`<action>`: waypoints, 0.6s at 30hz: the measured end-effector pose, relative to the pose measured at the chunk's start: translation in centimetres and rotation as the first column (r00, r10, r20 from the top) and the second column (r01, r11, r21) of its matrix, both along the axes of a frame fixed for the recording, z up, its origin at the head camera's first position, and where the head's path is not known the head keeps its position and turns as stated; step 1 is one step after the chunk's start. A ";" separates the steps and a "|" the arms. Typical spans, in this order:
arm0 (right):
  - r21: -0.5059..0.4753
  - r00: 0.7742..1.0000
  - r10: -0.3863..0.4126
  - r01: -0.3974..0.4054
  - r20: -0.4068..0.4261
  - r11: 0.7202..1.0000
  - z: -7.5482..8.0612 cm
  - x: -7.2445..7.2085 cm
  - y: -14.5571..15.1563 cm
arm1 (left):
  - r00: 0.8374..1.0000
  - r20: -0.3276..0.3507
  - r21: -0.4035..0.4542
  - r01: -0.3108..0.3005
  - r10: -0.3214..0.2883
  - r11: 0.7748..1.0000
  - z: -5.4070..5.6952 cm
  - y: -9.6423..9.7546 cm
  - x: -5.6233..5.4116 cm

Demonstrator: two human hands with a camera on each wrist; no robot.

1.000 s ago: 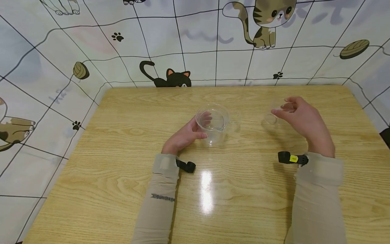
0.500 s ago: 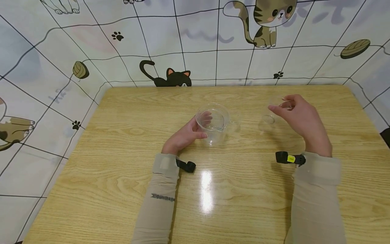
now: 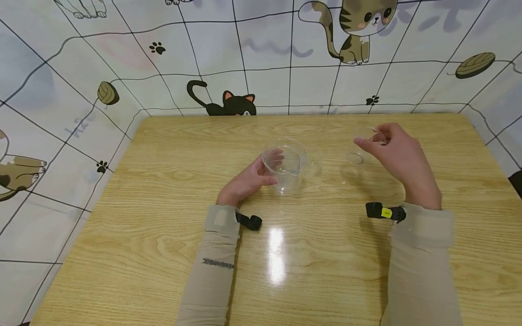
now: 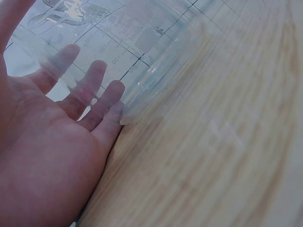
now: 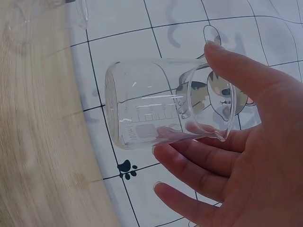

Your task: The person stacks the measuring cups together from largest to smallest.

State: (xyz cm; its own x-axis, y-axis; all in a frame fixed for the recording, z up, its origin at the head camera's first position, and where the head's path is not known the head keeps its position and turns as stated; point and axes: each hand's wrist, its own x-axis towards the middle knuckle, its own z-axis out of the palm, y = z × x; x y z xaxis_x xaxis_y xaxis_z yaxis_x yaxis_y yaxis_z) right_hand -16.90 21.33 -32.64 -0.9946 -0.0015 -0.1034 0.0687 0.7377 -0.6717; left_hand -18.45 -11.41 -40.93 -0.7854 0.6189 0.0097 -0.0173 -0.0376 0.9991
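Observation:
A clear measuring jug stands upright on the wooden table, its loop handle toward the right. My left hand grips its left side, thumb in front and fingers behind; the left wrist view shows those fingers against the jug's wall, which bears printed volume marks. To the right, my right hand holds a small clear glass beaker by its rim, thumb on one side and fingers on the other. In the head view the beaker's round base hangs over the tabletop. Its scale and pouring lip show in the right wrist view.
The wooden table reaches back to a white, grid-lined wall covering with cartoon cats. A dark object shows at the right edge of the head view. Each wrist wears a black strap.
My right hand has moved slightly left and up with the beaker, bringing it nearer the measuring jug. The left hand and the jug have stayed in place.

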 end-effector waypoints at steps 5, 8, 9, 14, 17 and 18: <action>0.003 1.000 -0.001 0.001 -0.001 1.000 0.2 0.1 -0.3 | 1.000 -0.003 -0.010 -0.002 0.002 1.000 0.1 0.0 0.1; 0.004 1.000 -0.003 0.003 -0.004 1.000 0.3 0.1 -0.4 | 1.000 -0.006 -0.006 0.001 -0.001 1.000 0.1 -0.1 0.1; 0.004 1.000 -0.003 0.003 -0.006 1.000 0.3 0.1 -0.5 | 1.000 -0.006 -0.004 0.003 -0.003 1.000 0.1 0.0 0.1; 0.004 1.000 -0.012 0.012 -0.016 1.000 0.4 0.2 -0.6 | 1.000 -0.007 -0.002 0.009 -0.009 1.000 0.1 0.0 0.1; 0.004 1.000 -0.016 0.016 -0.019 1.000 0.5 0.2 -0.8 | 1.000 -0.009 0.001 0.009 -0.009 1.000 0.1 0.0 0.1; 0.006 1.000 -0.016 0.016 -0.020 1.000 0.5 0.2 -0.8 | 1.000 -0.009 0.000 0.009 -0.009 1.000 0.0 0.0 0.1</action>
State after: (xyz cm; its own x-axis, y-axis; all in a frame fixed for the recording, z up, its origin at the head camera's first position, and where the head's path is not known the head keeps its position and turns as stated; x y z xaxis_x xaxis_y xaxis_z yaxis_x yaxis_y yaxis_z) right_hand -16.72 20.50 -32.10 -0.9964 0.0147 -0.0835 0.0670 0.7405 -0.6687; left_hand -18.40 -11.46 -40.89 -0.7798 0.6257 0.0171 -0.0083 -0.0377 0.9993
